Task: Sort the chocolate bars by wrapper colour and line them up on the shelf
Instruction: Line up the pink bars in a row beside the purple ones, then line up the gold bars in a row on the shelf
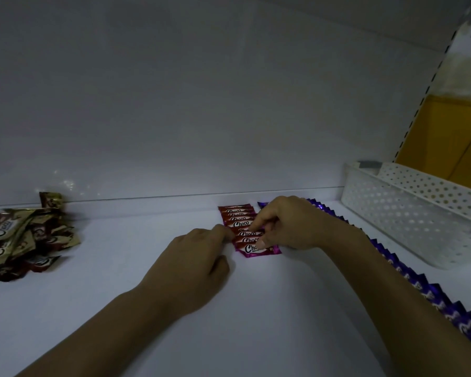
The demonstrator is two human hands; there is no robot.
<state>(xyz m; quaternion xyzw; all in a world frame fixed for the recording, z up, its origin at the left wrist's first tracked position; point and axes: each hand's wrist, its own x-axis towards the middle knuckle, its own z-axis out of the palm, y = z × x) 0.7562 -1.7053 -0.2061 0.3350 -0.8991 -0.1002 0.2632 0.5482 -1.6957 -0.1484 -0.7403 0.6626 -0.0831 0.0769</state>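
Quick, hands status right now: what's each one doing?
Left hand: curled fingertips touch the left end of the red row; a grip cannot be told.
Right hand: pinches a red bar in that row.

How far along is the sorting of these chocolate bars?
Done: the purple row runs along the shelf from back to front. In hand: the left hand touches the red row at its edge, while the right hand pinches one of its bars. To do: the gold pile lies unsorted.
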